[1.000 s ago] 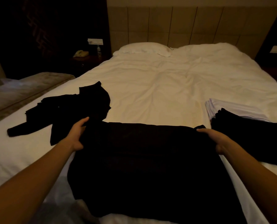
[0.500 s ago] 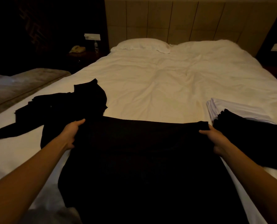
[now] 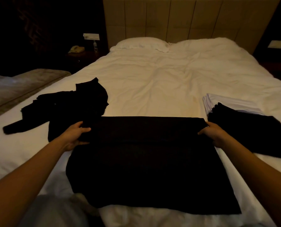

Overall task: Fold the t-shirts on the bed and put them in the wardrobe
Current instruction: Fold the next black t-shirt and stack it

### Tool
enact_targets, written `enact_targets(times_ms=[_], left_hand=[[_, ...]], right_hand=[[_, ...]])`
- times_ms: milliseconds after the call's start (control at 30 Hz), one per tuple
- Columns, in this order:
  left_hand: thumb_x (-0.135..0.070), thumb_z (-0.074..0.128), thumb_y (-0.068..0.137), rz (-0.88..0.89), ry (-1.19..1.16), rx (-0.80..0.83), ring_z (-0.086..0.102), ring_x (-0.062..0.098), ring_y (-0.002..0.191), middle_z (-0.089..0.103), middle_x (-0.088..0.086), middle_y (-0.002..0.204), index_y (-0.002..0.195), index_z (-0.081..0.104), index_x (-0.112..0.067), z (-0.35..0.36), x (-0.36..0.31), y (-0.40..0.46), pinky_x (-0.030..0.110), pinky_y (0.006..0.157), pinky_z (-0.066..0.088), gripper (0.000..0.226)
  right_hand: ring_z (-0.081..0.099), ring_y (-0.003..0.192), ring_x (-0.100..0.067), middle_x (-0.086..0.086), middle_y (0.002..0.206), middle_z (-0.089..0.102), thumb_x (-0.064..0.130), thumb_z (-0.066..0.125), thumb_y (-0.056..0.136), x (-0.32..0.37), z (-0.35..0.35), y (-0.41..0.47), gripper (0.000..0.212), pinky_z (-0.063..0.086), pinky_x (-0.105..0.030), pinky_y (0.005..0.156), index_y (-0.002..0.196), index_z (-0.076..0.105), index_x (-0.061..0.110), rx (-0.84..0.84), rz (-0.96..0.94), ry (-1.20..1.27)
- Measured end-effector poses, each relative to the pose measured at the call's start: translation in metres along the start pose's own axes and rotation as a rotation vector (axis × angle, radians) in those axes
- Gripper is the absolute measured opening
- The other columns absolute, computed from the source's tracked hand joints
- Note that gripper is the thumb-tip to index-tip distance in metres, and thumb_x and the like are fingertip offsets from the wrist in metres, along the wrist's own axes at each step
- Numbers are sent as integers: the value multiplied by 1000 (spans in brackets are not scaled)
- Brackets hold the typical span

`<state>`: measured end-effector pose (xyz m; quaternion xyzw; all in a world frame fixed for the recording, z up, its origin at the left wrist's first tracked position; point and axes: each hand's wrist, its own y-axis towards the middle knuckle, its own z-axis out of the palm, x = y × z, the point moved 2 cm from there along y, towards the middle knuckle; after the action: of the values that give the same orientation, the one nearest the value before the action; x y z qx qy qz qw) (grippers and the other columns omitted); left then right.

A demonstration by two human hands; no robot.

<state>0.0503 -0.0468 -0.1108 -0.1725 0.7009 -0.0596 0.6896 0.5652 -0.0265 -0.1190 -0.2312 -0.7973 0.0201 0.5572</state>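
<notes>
1. Now the folding step is in hand: a black t-shirt (image 3: 144, 161) lies spread flat on the white bed (image 3: 153, 82), close to the near edge, and its far part looks folded over already — this is my judgement from the straight far edge.
2. Left hand (image 3: 74, 135) grips the far left corner of the shirt, the thumb on top and the fingers curled under the cloth.
3. Right hand (image 3: 213, 133) holds the far right corner in the same way; how its fingers lie under the cloth is hard to see in the dim light.
4. Both arms reach forward, nearly straight, one at each side of the shirt.
5. Next move, I think, calls for bringing the held edge toward the body evenly, so both corners travel together and no crease comes.
6. A crumpled dark garment (image 3: 62, 108) waits at the left, touching the shirt's corner — not yet folded.
7. Folded dark clothes (image 3: 251, 133) rest at the right, partly on a folded white piece (image 3: 223, 104); the wardrobe is not in view.
</notes>
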Motion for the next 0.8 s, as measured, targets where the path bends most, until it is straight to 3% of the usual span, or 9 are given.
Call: enact_targets(times_ms=[133, 200, 267, 367, 433, 533, 600, 700, 800], left_hand=[[2, 49, 99, 72, 19, -105, 52, 30, 118, 51, 6, 127, 142, 45, -11, -4, 6, -8, 47, 90, 48, 45], [0, 55, 97, 125, 142, -172, 52, 32, 121, 50, 6, 130, 143, 42, -8, -4, 11, -12, 48, 89, 50, 49], [-5, 64, 92, 259, 398, -248, 55, 32, 118, 55, 11, 129, 143, 42, -7, -3, 14, -19, 46, 89, 50, 56], [-20, 68, 89, 556, 942, -330, 51, 37, 122, 54, 19, 132, 142, 44, -8, 14, 16, -34, 45, 100, 44, 60], [-30, 61, 95, 695, 1077, -229, 44, 36, 132, 48, 18, 143, 146, 43, -10, 40, 21, -48, 43, 109, 36, 58], [-59, 33, 97, 655, 1246, 65, 23, 24, 148, 32, 9, 158, 154, 30, -22, 73, 39, -53, 37, 120, 15, 68], [-70, 9, 87, 598, 1344, 139, 11, 17, 151, 19, 1, 163, 156, 20, -30, 82, 52, -53, 39, 121, 6, 80], [-55, 16, 103, 522, 1337, 80, 2, 14, 151, 9, -3, 164, 156, 13, -33, 77, 62, -51, 40, 121, 0, 58], [-48, 16, 105, 484, 1324, 27, 1, 15, 151, 8, -3, 165, 156, 13, -32, 68, 65, -50, 40, 121, -2, 54]], right_hand=[[62, 104, -41, -24, 114, 64, -7, 69, 79, 3, -10, -16, 45, 53, -43, 88, 123, 61, -3, -154, -158, -341], [61, 101, -44, -26, 107, 63, 1, 64, 83, 5, -7, -32, 28, 47, -38, 79, 110, 61, -5, -215, -263, -563], [59, 99, -45, -27, 108, 59, 3, 60, 85, 7, 1, -50, 25, 46, -40, 76, 108, 56, -4, -264, -348, -721], [52, 117, -39, -22, 128, 53, 14, 61, 88, 10, 24, -75, 44, 46, -42, 93, 129, 53, 0, -310, -550, -844], [39, 137, -31, -15, 146, 45, 29, 57, 95, 9, 49, -90, 53, 33, -39, 112, 142, 48, 7, -167, -674, -875], [18, 149, -22, -5, 159, 28, 49, 41, 100, 1, 86, -106, 61, 17, -38, 122, 152, 33, 18, 102, -684, -947], [12, 151, -20, -1, 163, 19, 54, 29, 102, -7, 98, -111, 61, 11, -38, 123, 155, 24, 24, 176, -642, -1011], [6, 151, -16, 4, 164, 11, 58, 18, 101, -18, 97, -113, 61, 5, -39, 123, 156, 16, 30, 173, -594, -1078], [9, 151, -15, 4, 164, 14, 59, 18, 101, -26, 88, -114, 62, 7, -39, 123, 155, 18, 31, 138, -572, -1071]])
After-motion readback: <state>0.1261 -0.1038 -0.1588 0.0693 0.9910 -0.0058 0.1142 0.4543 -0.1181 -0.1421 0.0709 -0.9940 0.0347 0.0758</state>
